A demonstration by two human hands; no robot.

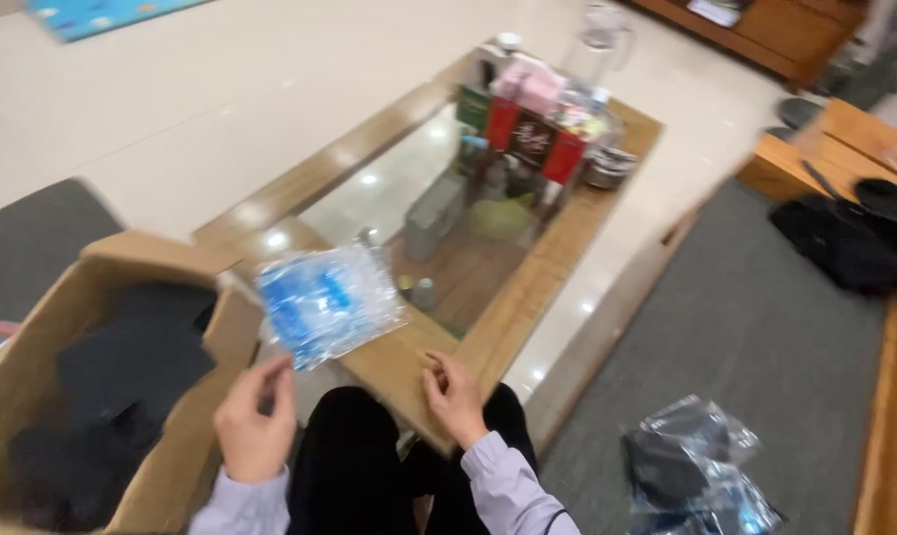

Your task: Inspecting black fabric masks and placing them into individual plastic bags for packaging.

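Note:
My left hand (255, 421) pinches the lower corner of a clear plastic packet with blue print (328, 302) and holds it up above the near end of the wooden coffee table (513, 297). My right hand (455, 394) rests on the table's near edge with its fingers loosely curled, and I see nothing in it. Both wrists wear pale lilac sleeves. My knees in black trousers (354, 466) show between the hands.
An open cardboard box (171, 436) with dark items inside stands at left. The table's glass top (389, 193) carries boxes, a red package (533, 139) and a jug (595, 45) at its far end. A crumpled plastic bag (696, 466) lies on the grey sofa cushion at right.

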